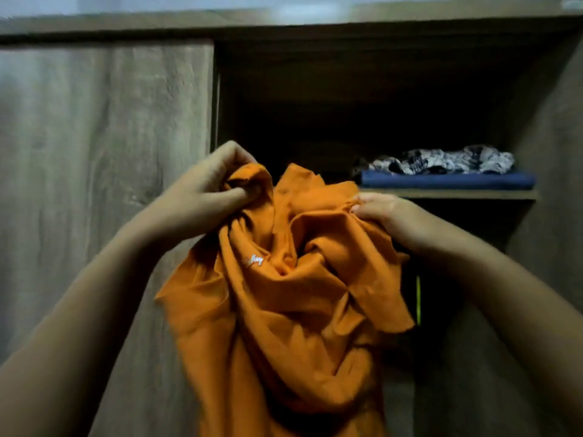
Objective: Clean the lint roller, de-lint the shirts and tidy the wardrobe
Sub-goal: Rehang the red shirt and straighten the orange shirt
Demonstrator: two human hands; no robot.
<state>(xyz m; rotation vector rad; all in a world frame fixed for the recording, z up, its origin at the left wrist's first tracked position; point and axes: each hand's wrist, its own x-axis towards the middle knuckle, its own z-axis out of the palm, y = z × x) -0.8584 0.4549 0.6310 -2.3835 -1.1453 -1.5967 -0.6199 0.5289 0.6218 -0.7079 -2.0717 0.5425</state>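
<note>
Both hands grip orange shirt (284, 294); it hangs lengthwise downward.

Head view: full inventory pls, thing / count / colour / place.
Shirt: 1, orange, crumpled, held up in front of the wardrobe.
Wardrobe: 1, brown wood, left door closed, right side open.
Shelf: 1, brown, inside the open side.
Folded cloth: 1, dark blue, on the shelf.
Patterned cloth: 1, white and dark, on the blue one.
Hands: 2, bare; left hand and right hand both grip the shirt's top.
</note>
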